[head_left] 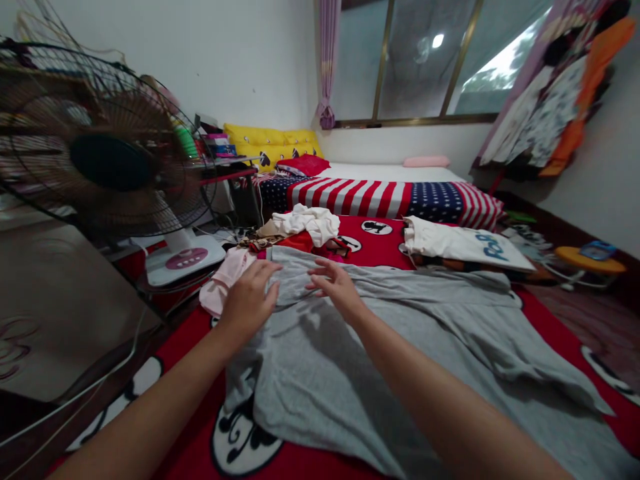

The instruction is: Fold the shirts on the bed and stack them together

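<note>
Across the red blanket (193,443), looking at a grey garment (315,373) spread wide, already laid out yet creased and unfolded. Hovering just over its far left end with left hand (251,293) and right hand (339,288) both open, gripping nothing. Spotting crumpled white cloth (315,223) and pink cloth (223,287) crowding that corner, flat printed fabric (460,244) farther right, fan (120,160) off left.

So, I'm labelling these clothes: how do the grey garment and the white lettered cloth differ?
The grey garment is spread wide; the white lettered cloth is folded into a smaller bundle. The grey garment's visible side looks plain; the white lettered cloth shows blue letters. Both are fabric.
</note>
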Demonstrator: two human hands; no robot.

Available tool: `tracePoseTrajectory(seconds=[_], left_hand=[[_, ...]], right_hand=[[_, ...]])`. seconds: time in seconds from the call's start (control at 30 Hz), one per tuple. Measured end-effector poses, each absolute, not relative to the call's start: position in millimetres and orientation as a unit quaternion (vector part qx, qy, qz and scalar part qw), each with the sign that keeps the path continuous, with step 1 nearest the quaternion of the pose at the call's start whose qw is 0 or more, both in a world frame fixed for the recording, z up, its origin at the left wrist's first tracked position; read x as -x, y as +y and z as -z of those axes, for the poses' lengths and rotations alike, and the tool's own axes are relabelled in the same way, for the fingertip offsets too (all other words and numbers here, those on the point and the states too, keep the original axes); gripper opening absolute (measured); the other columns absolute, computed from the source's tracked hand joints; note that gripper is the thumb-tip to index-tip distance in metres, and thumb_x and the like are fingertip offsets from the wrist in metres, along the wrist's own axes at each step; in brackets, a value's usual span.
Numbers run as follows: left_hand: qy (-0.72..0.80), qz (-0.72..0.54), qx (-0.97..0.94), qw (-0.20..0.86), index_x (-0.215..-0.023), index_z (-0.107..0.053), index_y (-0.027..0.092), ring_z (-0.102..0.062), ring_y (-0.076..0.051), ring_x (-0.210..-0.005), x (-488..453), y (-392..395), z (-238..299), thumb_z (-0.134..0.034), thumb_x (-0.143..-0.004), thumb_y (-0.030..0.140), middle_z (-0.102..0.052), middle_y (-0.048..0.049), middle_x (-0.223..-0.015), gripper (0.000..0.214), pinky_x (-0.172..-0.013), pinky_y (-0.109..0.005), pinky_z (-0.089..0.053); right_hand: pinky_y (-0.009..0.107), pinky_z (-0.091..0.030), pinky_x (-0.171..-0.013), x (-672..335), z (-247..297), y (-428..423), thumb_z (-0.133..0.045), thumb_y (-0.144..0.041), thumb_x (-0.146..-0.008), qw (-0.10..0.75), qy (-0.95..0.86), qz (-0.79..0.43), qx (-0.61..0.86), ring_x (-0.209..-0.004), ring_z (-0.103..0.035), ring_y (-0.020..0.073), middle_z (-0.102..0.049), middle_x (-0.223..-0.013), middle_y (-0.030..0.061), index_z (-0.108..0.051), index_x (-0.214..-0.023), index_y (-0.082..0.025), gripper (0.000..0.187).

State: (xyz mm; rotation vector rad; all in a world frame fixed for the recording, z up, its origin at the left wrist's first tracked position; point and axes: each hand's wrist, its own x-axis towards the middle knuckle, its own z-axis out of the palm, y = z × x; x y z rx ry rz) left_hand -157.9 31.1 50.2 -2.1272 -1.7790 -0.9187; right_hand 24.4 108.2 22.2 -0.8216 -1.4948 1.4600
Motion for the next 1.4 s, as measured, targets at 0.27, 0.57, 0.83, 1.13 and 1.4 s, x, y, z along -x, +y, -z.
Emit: tracePoseTrajectory(seconds=[0.27, 0.57, 0.83, 1.13, 1.4], left_hand=[[-0.55, 0.16, 0.819, 0.025, -0.103, -0.068, 0.021, -0.057, -0.024, -0.103, 114.9, 68.5, -35.5, -0.056, -0.077, 0.013, -0.062, -0.008, -0.106, 0.029, -0.088, -0.035, -0.047], [-0.568, 0.031, 0.809, 0.146, -0.09, -0.068, 0.022, -0.06, -0.023, -0.086, 140.4, 61.3, -29.4, -0.041, -0.083, 0.01, -0.063, -0.0077, -0.089, 0.03, -0.071, -0.032, -0.045], [-0.568, 0.029, 0.81, 0.141, -0.073, -0.069, 0.021, -0.062, -0.023, -0.081, 156.2, 65.3, -59.2, -0.047, -0.076, 0.014, -0.064, -0.0065, -0.087, 0.023, -0.062, -0.03, -0.043], [-0.557, 0.119, 0.822, 0.003, -0.087, -0.073, 0.018, -0.065, -0.023, -0.091, 101.2, 96.5, -54.0, -0.044, -0.074, 0.015, -0.071, -0.0086, -0.095, 0.032, -0.083, -0.031, -0.048], [-0.634, 0.052, 0.769, -0.059, -0.143, -0.034, -0.001, -0.028, -0.027, -0.141, 81.6, 146.8, 10.1, -0.026, -0.091, 0.051, -0.032, -0.0204, -0.151, 0.075, -0.115, -0.037, -0.023]], right_hand=[[0.028, -0.044, -0.078, -173.9, -12.7, 119.5, -0.052, -0.004, -0.069, 0.258, -0.835, -0.056, 0.483, -0.089, -0.06, 0.0193, -0.067, -0.096, 0.0058, -0.068, -0.088, -0.02, 0.03], [0.027, -0.04, -0.073, -199.8, -7.6, 111.8, -0.052, -0.015, -0.085, 0.209, -0.822, 0.061, 0.526, -0.086, -0.061, 0.0201, -0.067, -0.091, 0.0061, -0.071, -0.088, -0.021, 0.02], [0.026, -0.041, -0.073, -215.4, -10.3, 97.8, -0.052, -0.014, -0.083, 0.274, -0.836, 0.019, 0.475, -0.08, -0.06, 0.0176, -0.066, -0.087, 0.0055, -0.07, -0.086, -0.019, 0.019], [0.025, -0.044, -0.075, -198.5, -11.9, 103.5, -0.052, -0.02, -0.086, 0.288, -0.822, -0.046, 0.489, -0.082, -0.062, 0.0162, -0.067, -0.091, 0.0061, -0.07, -0.084, -0.018, 0.017], [0.042, -0.034, -0.108, -231.6, -9.5, 117.2, -0.041, -0.042, -0.095, 0.12, -0.853, -0.048, 0.505, -0.133, -0.042, 0.0251, -0.042, -0.148, 0.0126, -0.048, -0.138, -0.018, 0.05]])
